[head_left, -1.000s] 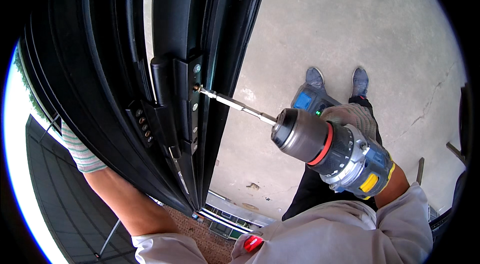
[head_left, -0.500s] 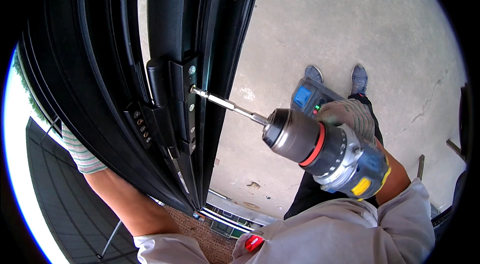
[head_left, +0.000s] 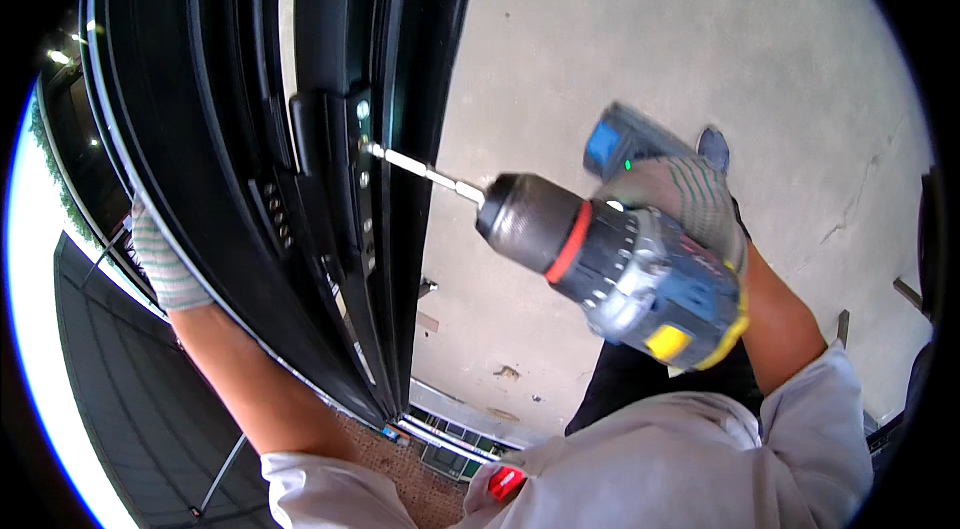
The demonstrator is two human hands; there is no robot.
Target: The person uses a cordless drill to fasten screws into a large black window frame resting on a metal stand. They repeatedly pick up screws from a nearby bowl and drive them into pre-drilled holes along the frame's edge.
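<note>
Standing on bare concrete floor [head_left: 640, 49], drill [head_left: 610, 259] bit meeting black door [head_left: 330, 129]

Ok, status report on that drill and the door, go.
Right hand gripping cordless drill. Bit tip on the door-edge plate. Left hand bracing behind black door. Nothing blocking the bit.

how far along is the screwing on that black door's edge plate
Looks done: the plate sits flat on the black door edge, a screw head showing above the bit. In hand: the right hand holds the drill, bit tip on the plate; the left hand braces the door's far side. Left: lower fixings, hard to tell.
</note>
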